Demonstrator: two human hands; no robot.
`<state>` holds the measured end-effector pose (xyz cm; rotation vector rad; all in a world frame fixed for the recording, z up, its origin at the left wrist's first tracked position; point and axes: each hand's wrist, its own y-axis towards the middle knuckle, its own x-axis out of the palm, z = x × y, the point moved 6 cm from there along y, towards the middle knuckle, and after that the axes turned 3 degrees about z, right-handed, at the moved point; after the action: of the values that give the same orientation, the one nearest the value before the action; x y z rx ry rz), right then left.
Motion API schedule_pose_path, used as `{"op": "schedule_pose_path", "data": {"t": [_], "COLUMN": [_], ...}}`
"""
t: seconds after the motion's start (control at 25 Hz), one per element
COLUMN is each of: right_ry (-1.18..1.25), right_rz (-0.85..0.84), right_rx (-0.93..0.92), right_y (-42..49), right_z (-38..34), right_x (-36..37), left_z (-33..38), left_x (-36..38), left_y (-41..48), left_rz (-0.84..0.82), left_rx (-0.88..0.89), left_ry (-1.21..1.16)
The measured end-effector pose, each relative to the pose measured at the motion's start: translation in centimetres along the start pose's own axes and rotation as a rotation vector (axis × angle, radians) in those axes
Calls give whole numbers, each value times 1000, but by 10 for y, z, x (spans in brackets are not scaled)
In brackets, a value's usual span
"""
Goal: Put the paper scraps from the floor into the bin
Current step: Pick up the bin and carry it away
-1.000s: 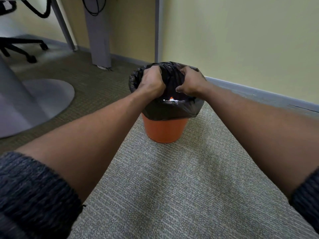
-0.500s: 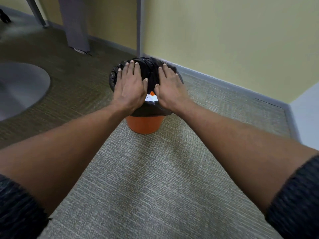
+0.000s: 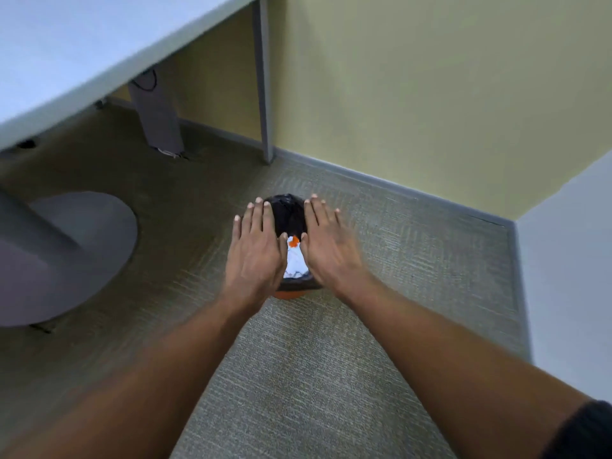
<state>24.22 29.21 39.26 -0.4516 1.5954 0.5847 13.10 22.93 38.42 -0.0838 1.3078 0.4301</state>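
Note:
An orange bin (image 3: 287,294) lined with a black bag (image 3: 287,210) stands on the carpet below me. White paper scraps (image 3: 295,264) with one orange piece (image 3: 293,241) lie inside it. My left hand (image 3: 256,256) is flat and open over the bin's left side, fingers apart, holding nothing. My right hand (image 3: 331,250) is spread the same way over the right side, slightly blurred. Most of the bin's rim is hidden beneath both hands. No scraps show on the floor.
A grey desk top (image 3: 99,51) overhangs at the upper left, with its thin leg (image 3: 265,94) and a wide support (image 3: 159,120) behind the bin. A round grey pedestal base (image 3: 76,253) sits at the left. Yellow walls (image 3: 430,94) meet a grey panel (image 3: 569,260) on the right.
My hands let go of the black bag's edge and flattened out, then spread apart over the bin. My view rose higher, so the bin looks smaller and the desk top came into sight.

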Motion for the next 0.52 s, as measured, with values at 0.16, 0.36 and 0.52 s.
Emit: {"op": "schedule_pose_path", "data": {"t": [0.16,0.36,0.52], "right_ry": [40,51,99], "right_rz": [-54,-109,-162], "right_rx": [26,77,175], "right_y": [7,14,30], "right_z": [-13,-11,12], "right_x": [-53,-79,-66], "left_z": [8,0,-15], "left_x": [-48,-72,-57], "left_y": [-5,1,25], "left_rz": [-65,-100,-206], "left_rx": [27,-47,-145], "left_ry": [5,-28,-139]}}
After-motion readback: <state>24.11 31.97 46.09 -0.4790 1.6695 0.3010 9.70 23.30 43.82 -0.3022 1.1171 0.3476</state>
